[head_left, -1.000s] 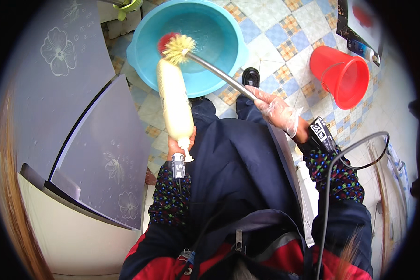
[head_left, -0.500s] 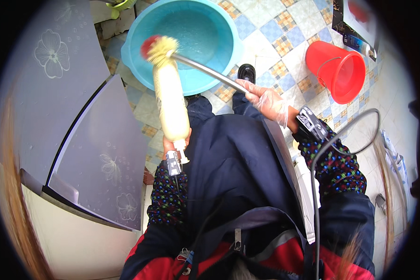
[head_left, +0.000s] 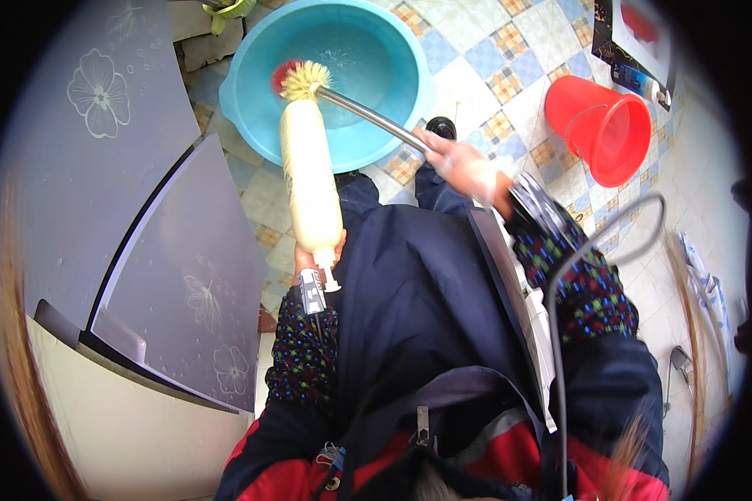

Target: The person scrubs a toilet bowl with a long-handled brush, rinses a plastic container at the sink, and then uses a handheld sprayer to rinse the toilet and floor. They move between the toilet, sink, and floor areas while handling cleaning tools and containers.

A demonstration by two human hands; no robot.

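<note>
grips a long, pale cream cylindrical plastic bottle point(head_left: 312, 184) in the left hand point(head_left: 303, 260), closed around the pump end on the near side of a wide, round, light-blue plastic basin point(head_left: 372, 144). points the bottle's cream-white pump point(head_left: 327, 271) away from the basin and its base toward it, over the near rim as seen from above. clasps in the right hand point(head_left: 459, 169), slightly blurred in a clear plastic glove, the slim silver metal handle of a long brush point(head_left: 368, 115), just off the basin's near right side. slants the brush from there across the basin's rim to a round head of pale yellow bristles point(head_left: 301, 81) and a red tuft point(head_left: 284, 75), above the basin and right at the bottle's base. cannot tell contact from a narrow gap between bristles and base. shows water point(head_left: 351, 58) with a few pale specks inside the basin. includes a round black shoe point(head_left: 443, 127) just beside the basin's near right edge; well to the basin's right, a red plastic bucket point(head_left: 581, 117) with a thin wire handle; farther right of the basin, a small blue bottle point(head_left: 635, 81) with a white cap. takes in patterned blue, tan and white floor tiles point(head_left: 510, 37) around the basin, and glossy grey panels point(head_left: 175, 292) with pale flower outlines to its left. wears a dark navy apron point(head_left: 418, 284) and dark, multicoloured patterned sleeves point(head_left: 589, 296), all on the near side of the basin.
</note>
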